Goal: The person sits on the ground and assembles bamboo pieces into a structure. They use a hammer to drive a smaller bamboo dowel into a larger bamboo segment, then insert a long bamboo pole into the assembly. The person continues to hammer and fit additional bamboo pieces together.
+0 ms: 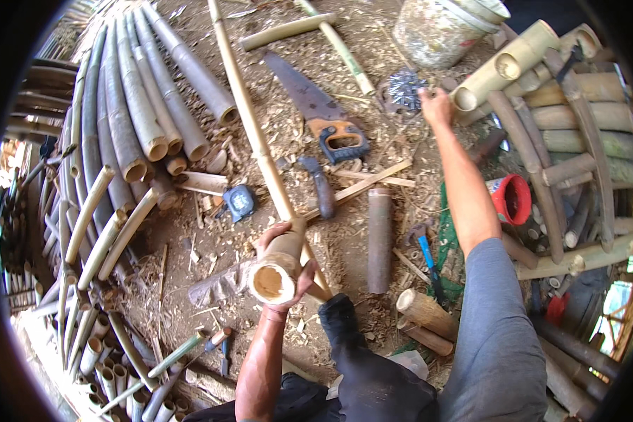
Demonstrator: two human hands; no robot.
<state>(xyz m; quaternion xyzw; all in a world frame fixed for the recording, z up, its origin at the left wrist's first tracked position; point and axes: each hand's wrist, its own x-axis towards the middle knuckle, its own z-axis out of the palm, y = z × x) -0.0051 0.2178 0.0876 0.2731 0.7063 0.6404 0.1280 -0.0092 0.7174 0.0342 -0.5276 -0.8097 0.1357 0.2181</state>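
Observation:
My left hand (304, 284) is wrapped round a short, thick bamboo section (283, 257), its hollow cut end turned toward me. This section lies against a long thin bamboo pole (252, 130) that runs away to the far edge; whether they are joined is hidden. Stretched out to the far right, my right hand (437, 107) is closed at the edge of a pile of metal nails (404, 87). What its fingers hold, if anything, is too small to make out. A whitish bucket (436, 35) stands just beyond the nails.
A handsaw (316, 105), a dark-handled hammer (319, 187), a tape measure (240, 202) and a blue-handled hammer (429, 260) lie among wood shavings. Bamboo poles (123, 98) are stacked at left. At right are a bamboo frame (534, 169) and a red container (515, 200).

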